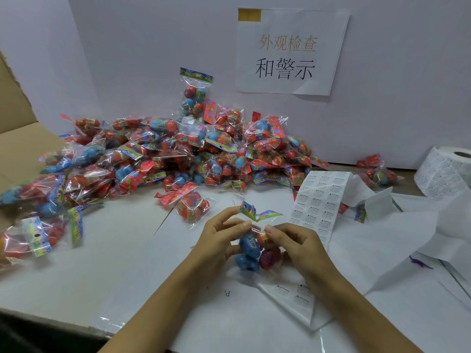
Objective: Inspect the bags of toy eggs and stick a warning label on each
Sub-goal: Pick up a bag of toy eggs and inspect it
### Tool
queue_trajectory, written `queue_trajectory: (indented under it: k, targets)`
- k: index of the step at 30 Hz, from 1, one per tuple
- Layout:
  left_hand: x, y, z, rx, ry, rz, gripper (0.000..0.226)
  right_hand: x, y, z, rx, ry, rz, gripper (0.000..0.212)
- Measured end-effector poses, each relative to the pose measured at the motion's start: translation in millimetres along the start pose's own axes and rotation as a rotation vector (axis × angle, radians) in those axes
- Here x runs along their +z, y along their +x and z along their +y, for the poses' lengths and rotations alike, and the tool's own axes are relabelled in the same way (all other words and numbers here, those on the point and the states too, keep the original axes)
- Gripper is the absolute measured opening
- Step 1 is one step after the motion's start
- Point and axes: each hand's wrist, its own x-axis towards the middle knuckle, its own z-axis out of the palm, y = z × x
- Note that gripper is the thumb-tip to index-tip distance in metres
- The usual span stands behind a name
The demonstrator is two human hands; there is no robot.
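A: Which step is this, checking or labelling?

B: I'd judge labelling. The bag of toy eggs (251,247) is held up just above the white table (107,263), between both hands, near the front edge. It's clear crinkly film with blue eggs on the left and red or purple ones on the right, and a bright printed header card (251,211) folded over at the top.

A: And the hands?

B: The left hand (219,240) curls round the bag's left side, thumb and fingers pinching near the neck. The right hand (293,242) pinches the film at the front, just under the header. There may be a small label under its fingertips, but the blur there won't let me say so.

A: So what does the next move need?

B: If a label is there, pressing it flat on a smooth patch of film while the left hand steadies the bag. If not, peeling one from the label strip (316,200) lying just beyond the right hand.

A: Anything else around?

B: The label roll (444,171) sits at the far right, a big pile of bags (178,151) lies behind, and a cardboard box (17,128) stands at the left.
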Motion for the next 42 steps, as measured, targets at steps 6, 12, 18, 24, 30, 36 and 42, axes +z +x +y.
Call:
queue_trajectory:
  k: [6,12,18,24,30,36,42]
  targets:
    - [1.4,1.3,0.9,-0.02,0.023,-0.065,0.029,-0.6,1.0,0.6,-0.047,0.002,0.07,0.017]
    - [4.8,-2.0,-4.1,-0.122,0.122,-0.059,0.03,-3.7,2.0,3.6,-0.083,-0.109,0.168,0.014]
    - [4.9,-1.4,-3.1,-0.147,0.121,-0.098,0.017,-2.4,1.3,5.6,-0.137,-0.155,0.192,0.014]
    - [3.1,0.4,-3.6,-0.161,0.073,-0.024,0.007,-0.2,-0.2,2.0,-0.036,-0.047,0.059,0.04]
    - [2.9,2.5,-3.5,-0.176,0.07,-0.027,0.016,-0.1,1.2,2.2,-0.07,-0.052,0.138,0.025]
    - [2.5,0.3,-2.7,-0.163,0.058,-0.054,0.036,1.2,-0.1,1.3,-0.031,-0.018,0.159,0.029]
    - [2.0,1.3,-2.0,-0.163,0.045,-0.087,0.034,0.3,0.6,0.0,-0.039,0.008,0.252,0.038]
